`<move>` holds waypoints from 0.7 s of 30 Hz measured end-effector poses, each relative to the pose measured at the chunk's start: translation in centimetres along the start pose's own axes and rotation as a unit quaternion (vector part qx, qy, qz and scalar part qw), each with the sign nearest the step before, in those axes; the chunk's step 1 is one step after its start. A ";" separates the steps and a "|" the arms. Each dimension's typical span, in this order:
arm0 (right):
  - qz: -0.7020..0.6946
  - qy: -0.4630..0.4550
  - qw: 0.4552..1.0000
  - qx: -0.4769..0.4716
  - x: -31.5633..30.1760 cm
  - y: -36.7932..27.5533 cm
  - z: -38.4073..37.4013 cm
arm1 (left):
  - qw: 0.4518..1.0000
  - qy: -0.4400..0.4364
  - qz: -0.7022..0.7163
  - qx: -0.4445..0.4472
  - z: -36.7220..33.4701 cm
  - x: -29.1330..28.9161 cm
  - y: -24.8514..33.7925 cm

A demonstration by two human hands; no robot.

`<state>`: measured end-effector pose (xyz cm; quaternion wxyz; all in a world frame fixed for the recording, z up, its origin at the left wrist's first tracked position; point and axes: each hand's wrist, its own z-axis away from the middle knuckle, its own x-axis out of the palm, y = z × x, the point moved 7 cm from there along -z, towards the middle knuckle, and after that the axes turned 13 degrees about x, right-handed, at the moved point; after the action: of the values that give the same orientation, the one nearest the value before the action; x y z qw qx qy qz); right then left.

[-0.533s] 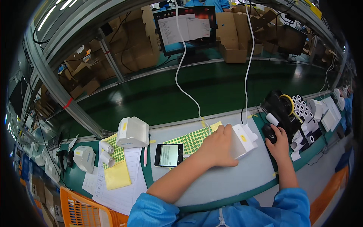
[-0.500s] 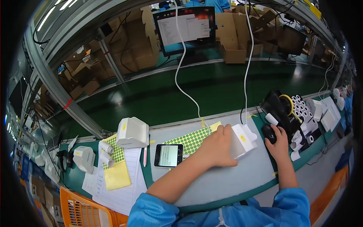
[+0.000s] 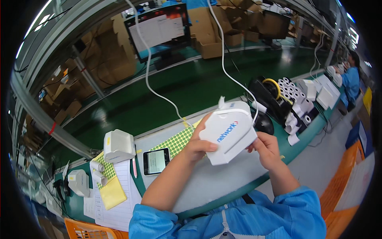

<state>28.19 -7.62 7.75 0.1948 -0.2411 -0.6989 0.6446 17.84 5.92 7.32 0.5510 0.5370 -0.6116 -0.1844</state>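
Note:
My left hand (image 3: 195,145) grips a white plastic device (image 3: 215,125) with blue lettering, lifted and tilted above the grey mat (image 3: 195,191). The thumb lies across its front face. At the lower right corner, my right hand (image 3: 268,151) holds the device's edge with bent fingers, their tips partly hidden. A white cable (image 3: 230,75) hangs from above and runs down to the device's right side. Behind that side a black mouse (image 3: 263,122) rests. Left of my left forearm are a handheld screen device (image 3: 156,161) and a sheet of green round stickers (image 3: 175,142).
Another white device (image 3: 119,146), a yellow pad (image 3: 113,194), lined papers (image 3: 126,187) and a pink pen (image 3: 134,168) lie at left. White paper rolls (image 3: 290,91) sit at right. A monitor (image 3: 159,34) stands beyond the green belt (image 3: 119,113). A person (image 3: 351,81) sits far right.
The white device has been raised off the mat and turned so its lettered face shows. My right hand has left the mouse and come to the device. The whole view has shifted.

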 end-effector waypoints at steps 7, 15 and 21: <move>-0.241 -0.037 0.966 0.087 1.0 0.7 0.2 | 0.987 -0.074 -0.124 0.069 -0.4 1.6 0.8; -0.322 0.042 0.934 0.151 0.2 1.3 0.0 | 0.968 -0.111 -0.212 0.081 -0.3 3.1 1.7; -0.487 0.041 0.856 0.169 -0.5 1.6 -1.8 | 0.902 -0.143 -0.381 0.142 -0.9 3.8 2.6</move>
<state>29.78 -6.40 6.40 0.5505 0.1407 -0.5983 0.5650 18.16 3.90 11.52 0.2629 0.7696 -0.4519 -0.3666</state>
